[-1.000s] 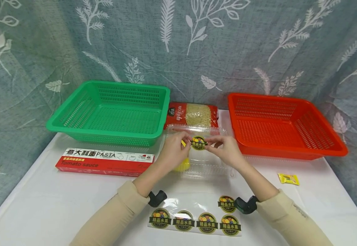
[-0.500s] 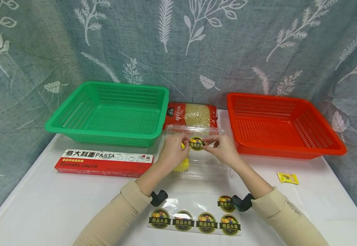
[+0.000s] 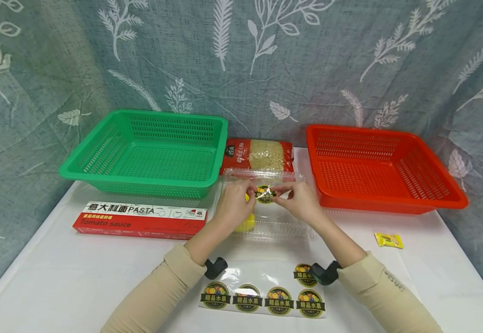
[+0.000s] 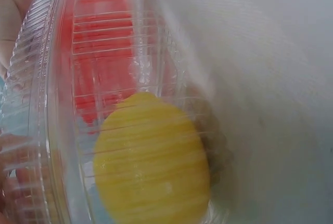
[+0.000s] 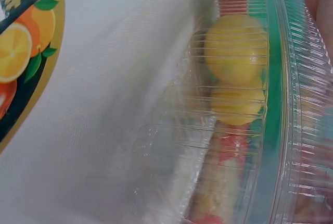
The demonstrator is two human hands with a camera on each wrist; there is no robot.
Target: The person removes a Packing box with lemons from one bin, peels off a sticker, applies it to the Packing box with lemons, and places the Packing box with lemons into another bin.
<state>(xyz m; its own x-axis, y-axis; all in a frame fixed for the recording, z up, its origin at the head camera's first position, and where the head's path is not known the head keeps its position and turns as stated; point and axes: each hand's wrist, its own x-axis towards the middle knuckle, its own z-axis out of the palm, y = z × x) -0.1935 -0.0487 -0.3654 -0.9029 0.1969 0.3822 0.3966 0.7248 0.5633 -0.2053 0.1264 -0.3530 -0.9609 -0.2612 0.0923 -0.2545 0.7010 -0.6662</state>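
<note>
A clear plastic clamshell box [image 3: 284, 224] lies shut on the white table, with yellow lemons [image 3: 245, 224] inside; one lemon [image 4: 151, 159] fills the left wrist view and two lemons [image 5: 237, 47] show in the right wrist view. Over the lid, my left hand [image 3: 235, 201] and right hand [image 3: 301, 200] each pinch one side of a round black-and-yellow fruit sticker [image 3: 265, 194], which lies nearly flat against the box top.
A sticker sheet [image 3: 264, 296] with several more stickers lies near the front edge. A green basket [image 3: 149, 152] stands at back left, a red basket [image 3: 380, 166] at back right, a pasta bag [image 3: 259, 156] between them. A red pasta box [image 3: 139, 219] lies left, a small yellow packet [image 3: 388, 240] right.
Both hands have lowered the sticker slightly toward the box lid and tilted it flatter. Everything else on the table stays where it was.
</note>
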